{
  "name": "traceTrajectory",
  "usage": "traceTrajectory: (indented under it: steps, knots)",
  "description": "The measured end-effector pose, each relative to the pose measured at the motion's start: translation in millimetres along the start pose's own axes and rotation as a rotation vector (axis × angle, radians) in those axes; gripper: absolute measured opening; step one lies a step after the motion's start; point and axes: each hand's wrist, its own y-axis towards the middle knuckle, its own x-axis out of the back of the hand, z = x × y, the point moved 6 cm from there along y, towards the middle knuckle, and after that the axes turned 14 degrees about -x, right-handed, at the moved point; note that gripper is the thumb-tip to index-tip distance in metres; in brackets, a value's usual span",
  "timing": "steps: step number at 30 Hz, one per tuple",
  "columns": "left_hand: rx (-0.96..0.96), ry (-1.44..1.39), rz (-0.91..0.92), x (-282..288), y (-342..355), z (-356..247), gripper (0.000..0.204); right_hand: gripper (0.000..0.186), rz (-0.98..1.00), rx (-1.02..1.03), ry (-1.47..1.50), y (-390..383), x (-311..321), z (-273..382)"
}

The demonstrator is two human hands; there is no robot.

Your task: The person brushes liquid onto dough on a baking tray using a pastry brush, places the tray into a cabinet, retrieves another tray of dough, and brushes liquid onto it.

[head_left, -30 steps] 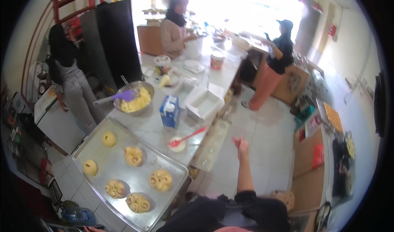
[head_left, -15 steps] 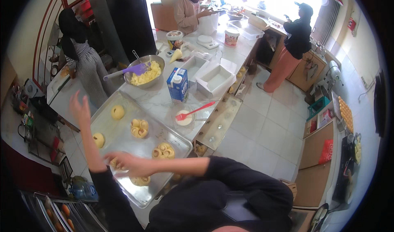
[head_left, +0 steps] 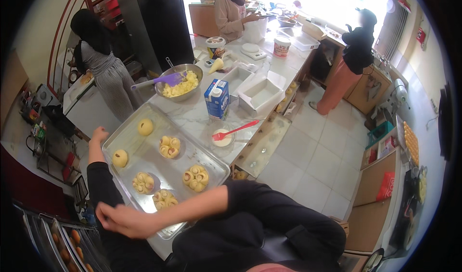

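Observation:
My left hand is beside the left edge of the metal tray, fingers curled, holding nothing visible. My right hand reaches across my body and closes on the black sleeve of my left arm. On the tray are smooth round dough pieces and several flower-shaped ones in paper cups. Behind it stand a steel bowl of yellow filling with a purple spatula, a blue-and-white carton, and a cup of white liquid with a red brush.
Three co-workers stand around the marble table, near a black fridge. White boxes and tubs sit on it. A rack of baking trays is at lower left, cabinets at right.
From one second ago, both arms have come over to the left. In the last half second my left hand has lowered and curled, and my right hand has moved left onto the sleeve.

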Motion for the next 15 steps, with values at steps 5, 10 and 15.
traceTrajectory:
  steps: [5,10,15]
  knots:
    - [0.332,-0.779,-0.058,19,-5,-8,0.045,0.03,0.131,-0.134,0.243,-14,15,-19]
    - [0.233,-1.156,-0.171,56,-13,2,0.039,0.042,-0.144,0.151,-0.018,-23,21,-65]
    - [0.238,-1.679,-0.518,78,-18,-34,0.028,0.062,0.319,-0.392,0.644,-46,-4,-108]
